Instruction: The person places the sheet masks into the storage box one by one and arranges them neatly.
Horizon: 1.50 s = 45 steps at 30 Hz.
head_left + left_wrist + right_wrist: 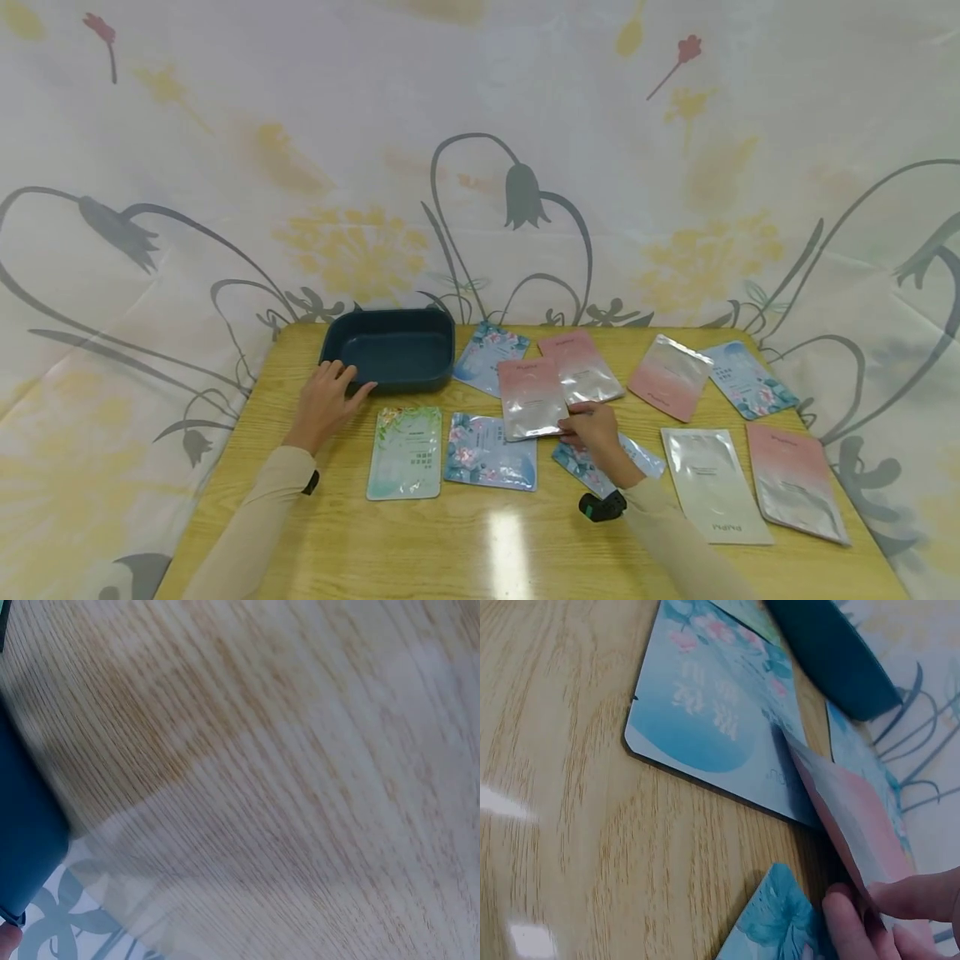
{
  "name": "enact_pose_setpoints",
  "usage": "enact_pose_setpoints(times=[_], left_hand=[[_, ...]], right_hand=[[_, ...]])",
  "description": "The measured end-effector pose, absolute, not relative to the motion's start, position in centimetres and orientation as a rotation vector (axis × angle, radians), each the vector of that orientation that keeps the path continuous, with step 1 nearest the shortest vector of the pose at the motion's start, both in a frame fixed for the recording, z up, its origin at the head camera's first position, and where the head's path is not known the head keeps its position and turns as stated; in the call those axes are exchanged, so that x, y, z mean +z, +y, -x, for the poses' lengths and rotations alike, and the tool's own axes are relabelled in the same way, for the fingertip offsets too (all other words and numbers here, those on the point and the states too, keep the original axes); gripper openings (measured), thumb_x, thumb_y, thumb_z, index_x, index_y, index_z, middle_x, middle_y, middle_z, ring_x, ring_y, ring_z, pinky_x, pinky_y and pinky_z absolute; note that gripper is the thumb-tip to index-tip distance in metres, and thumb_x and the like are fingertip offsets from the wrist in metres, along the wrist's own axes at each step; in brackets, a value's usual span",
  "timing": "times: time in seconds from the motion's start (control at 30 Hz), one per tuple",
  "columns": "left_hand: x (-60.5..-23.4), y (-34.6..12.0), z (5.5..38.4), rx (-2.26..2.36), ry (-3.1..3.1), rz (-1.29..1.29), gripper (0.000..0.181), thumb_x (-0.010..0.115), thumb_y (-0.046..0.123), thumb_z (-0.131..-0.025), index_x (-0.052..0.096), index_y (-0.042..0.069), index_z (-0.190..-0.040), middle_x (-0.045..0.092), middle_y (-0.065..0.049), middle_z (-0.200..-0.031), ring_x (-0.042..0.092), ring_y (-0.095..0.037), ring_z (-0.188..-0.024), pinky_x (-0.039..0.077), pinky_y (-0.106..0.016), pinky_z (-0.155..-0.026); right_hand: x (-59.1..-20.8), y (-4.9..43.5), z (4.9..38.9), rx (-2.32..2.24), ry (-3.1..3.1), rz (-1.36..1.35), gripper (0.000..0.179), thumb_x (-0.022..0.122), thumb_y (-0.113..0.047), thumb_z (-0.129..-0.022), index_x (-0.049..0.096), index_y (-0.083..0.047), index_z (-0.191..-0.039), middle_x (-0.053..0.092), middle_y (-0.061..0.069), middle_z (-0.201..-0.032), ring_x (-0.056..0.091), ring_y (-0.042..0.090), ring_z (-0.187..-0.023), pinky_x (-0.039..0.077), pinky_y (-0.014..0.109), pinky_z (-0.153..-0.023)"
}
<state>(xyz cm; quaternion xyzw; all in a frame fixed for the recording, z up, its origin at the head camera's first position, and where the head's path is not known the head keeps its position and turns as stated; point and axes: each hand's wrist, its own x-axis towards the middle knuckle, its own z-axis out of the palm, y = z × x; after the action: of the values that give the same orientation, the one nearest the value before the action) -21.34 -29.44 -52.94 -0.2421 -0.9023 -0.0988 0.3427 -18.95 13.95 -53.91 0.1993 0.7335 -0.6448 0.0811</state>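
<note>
My right hand (pixel 597 435) pinches the lower right corner of a pink and silver sheet mask packet (pixel 531 396) between thumb and fingers. In the right wrist view this packet (pixel 855 810) is tilted, its near edge raised over a blue floral packet (pixel 712 712). Another blue floral packet (pixel 585 468) lies partly hidden under my right hand. At the left, my left hand (pixel 327 400) holds the front left corner of a dark blue plastic basin (pixel 397 387), fingers over the rim and thumb along the front wall. Only one fingertip (pixel 9 939) shows at the basin's rim in the left wrist view.
A green packet (pixel 405 454) and a blue floral packet (pixel 491 454) lie before the basin. Behind are another blue floral packet (pixel 480 358) and a pink one (pixel 581 367). Further right, several packets, including a white one (pixel 712 483), lie on the wooden table (pixel 420 550). A printed cloth hangs behind.
</note>
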Motion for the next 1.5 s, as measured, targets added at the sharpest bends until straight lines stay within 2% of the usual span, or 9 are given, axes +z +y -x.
enact_pose_setpoints(times=[0.13,0.33,0.57,0.63,0.83,1.0,1.17,1.33,1.5], left_hand=[[-52.9,-29.3,21.4,-0.273,-2.328,0.633,0.062,0.032,0.056,-0.098,0.052,0.001,-0.079,0.042,-0.012,-0.072,0.040,-0.031,-0.063,0.036,-0.041,-0.058],[-53.0,-29.3,21.5,-0.280,-2.334,0.626,0.062,0.032,0.057,-0.098,0.052,0.001,-0.078,0.041,-0.012,-0.072,0.039,-0.030,-0.063,0.036,-0.040,-0.059],[-53.0,-29.3,21.4,-0.286,-2.361,0.610,0.063,0.031,0.058,-0.097,0.051,0.001,-0.078,0.040,-0.012,-0.071,0.037,-0.029,-0.060,0.034,-0.040,-0.059],[-52.9,-29.3,21.4,-0.291,-2.377,0.606,0.064,0.031,0.058,-0.097,0.050,0.001,-0.078,0.041,-0.012,-0.071,0.037,-0.028,-0.060,0.035,-0.040,-0.060],[-52.8,-29.3,21.2,-0.327,-2.407,0.600,0.064,0.031,0.060,-0.096,0.048,0.002,-0.075,0.038,-0.010,-0.070,0.035,-0.027,-0.060,0.033,-0.040,-0.060],[-52.6,-29.3,21.2,-0.335,-2.408,0.609,0.065,0.032,0.060,-0.096,0.050,0.001,-0.075,0.039,-0.010,-0.069,0.035,-0.027,-0.060,0.033,-0.040,-0.060],[-52.7,-29.4,21.5,-0.334,-2.385,0.627,0.064,0.033,0.059,-0.096,0.051,0.001,-0.075,0.039,-0.009,-0.069,0.034,-0.026,-0.060,0.034,-0.040,-0.060],[-52.8,-29.6,21.5,-0.332,-2.373,0.633,0.065,0.033,0.060,-0.096,0.052,0.001,-0.075,0.038,-0.009,-0.069,0.032,-0.026,-0.060,0.033,-0.039,-0.059],[-52.9,-29.7,21.4,-0.329,-2.394,0.634,0.065,0.032,0.061,-0.095,0.052,0.002,-0.075,0.040,-0.009,-0.069,0.034,-0.025,-0.060,0.034,-0.039,-0.060]], right_hand=[[-54.3,13.7,19.0,-1.978,2.180,-0.593,0.037,0.062,0.012,-0.080,0.055,0.012,-0.116,0.063,0.014,-0.078,0.067,0.022,-0.057,0.055,0.033,-0.055],[-54.3,13.7,18.7,-1.950,2.262,-0.570,0.043,0.059,0.013,-0.080,0.058,0.005,-0.121,0.062,0.022,-0.099,0.066,0.019,-0.053,0.043,0.025,-0.038],[-54.7,13.6,18.7,-1.996,2.340,-0.448,0.046,0.055,0.019,-0.077,0.058,0.008,-0.122,0.054,0.031,-0.112,0.066,0.020,-0.056,0.053,0.028,-0.051],[-54.7,13.7,18.6,-1.973,2.368,-0.416,0.043,0.054,0.018,-0.079,0.059,0.007,-0.121,0.054,0.030,-0.114,0.067,0.022,-0.058,0.051,0.028,-0.048],[-54.5,13.9,18.6,-1.950,2.450,-0.354,0.039,0.049,0.017,-0.080,0.063,0.007,-0.115,0.055,0.027,-0.110,0.066,0.025,-0.058,0.044,0.025,-0.040],[-53.9,14.2,18.6,-1.994,2.492,-0.326,0.038,0.048,0.019,-0.079,0.066,0.006,-0.110,0.058,0.024,-0.111,0.061,0.017,-0.059,0.049,0.027,-0.046],[-53.0,14.5,18.8,-2.099,2.458,-0.254,0.040,0.047,0.024,-0.077,0.065,0.010,-0.109,0.060,0.028,-0.111,0.056,0.011,-0.056,0.053,0.033,-0.053],[-51.7,14.9,18.9,-2.160,2.410,-0.175,0.039,0.045,0.024,-0.078,0.063,0.012,-0.111,0.057,0.028,-0.112,0.055,0.012,-0.056,0.052,0.036,-0.052],[-50.6,15.2,19.5,-2.180,2.366,-0.118,0.038,0.044,0.023,-0.082,0.062,0.011,-0.113,0.057,0.027,-0.114,0.056,0.013,-0.061,0.054,0.043,-0.059]])
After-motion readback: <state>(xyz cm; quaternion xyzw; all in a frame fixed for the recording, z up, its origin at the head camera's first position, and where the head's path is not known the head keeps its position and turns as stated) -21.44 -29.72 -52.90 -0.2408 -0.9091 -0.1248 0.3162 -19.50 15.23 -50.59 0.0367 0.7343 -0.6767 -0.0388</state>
